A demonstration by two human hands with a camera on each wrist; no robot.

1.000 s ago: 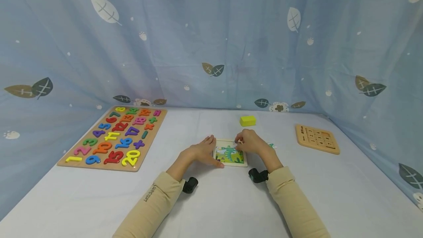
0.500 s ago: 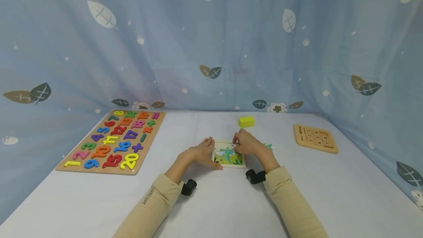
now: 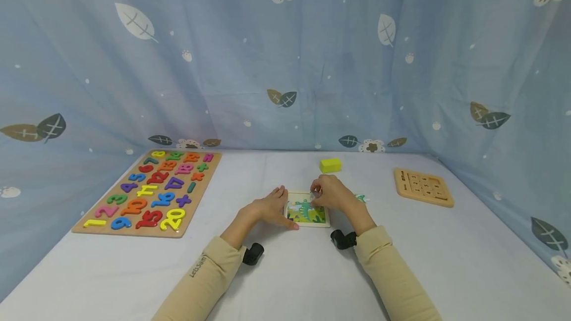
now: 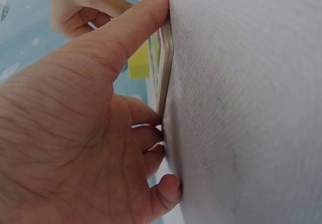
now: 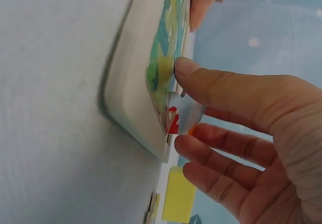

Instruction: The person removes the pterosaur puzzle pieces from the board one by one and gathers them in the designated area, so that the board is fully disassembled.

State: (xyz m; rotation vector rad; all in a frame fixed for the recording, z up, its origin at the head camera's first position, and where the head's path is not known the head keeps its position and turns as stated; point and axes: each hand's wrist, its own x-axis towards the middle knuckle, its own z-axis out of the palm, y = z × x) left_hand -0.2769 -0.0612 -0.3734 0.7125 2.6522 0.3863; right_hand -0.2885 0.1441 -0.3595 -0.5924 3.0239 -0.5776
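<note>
A small dinosaur jigsaw puzzle (image 3: 308, 215) in a pale wooden frame lies on the table. My left hand (image 3: 266, 209) rests at its left side, fingers extended along that edge and thumb at the near left corner. Over the upper right of the puzzle, my right hand (image 3: 335, 194) pinches a light-blue puzzle piece (image 5: 185, 114) with a red patch. In the right wrist view the piece stands tilted at the frame's corner, its lower edge touching or nearly touching the puzzle. Another green-and-white piece (image 3: 360, 197) lies on the table, partly hidden behind the right wrist.
Beyond the puzzle sits a yellow block (image 3: 330, 165). A large wooden board with coloured numbers (image 3: 82, 229) lies at the left. To the right is a small wooden number-tile tray (image 3: 447, 203). A patterned blue curtain (image 3: 223, 53) hangs behind the white table.
The right fingers have shifted slightly over the puzzle's upper right, and the light-blue piece now shows more between them. The left hand stays at the frame. The head view has shifted a little.
</note>
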